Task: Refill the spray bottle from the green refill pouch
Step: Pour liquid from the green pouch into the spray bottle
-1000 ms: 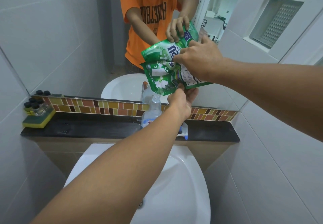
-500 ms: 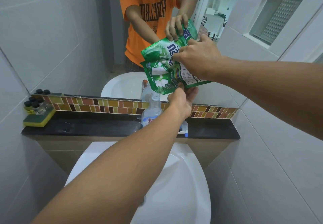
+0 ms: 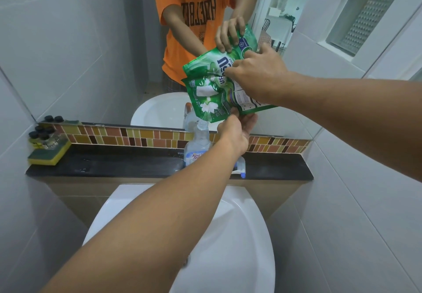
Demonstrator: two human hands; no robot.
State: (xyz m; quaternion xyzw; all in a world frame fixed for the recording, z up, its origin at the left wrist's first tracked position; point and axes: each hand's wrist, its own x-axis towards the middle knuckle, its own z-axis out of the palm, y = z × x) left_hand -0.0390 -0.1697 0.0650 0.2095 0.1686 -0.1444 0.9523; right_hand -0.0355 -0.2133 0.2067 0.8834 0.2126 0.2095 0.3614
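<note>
Pouch (image 3: 212,103), green and crumpled, hangs tilted above the white sink (image 3: 239,235) and black shelf (image 3: 114,162), its low corner just over the open neck of the spray bottle (image 3: 197,143) standing on that shelf. Right hand (image 3: 258,75) grasps the pouch's upper part. Left hand (image 3: 237,130) pinches its bottom edge from below. A yellow-green sponge (image 3: 49,154) lies at the shelf's left end.
</note>
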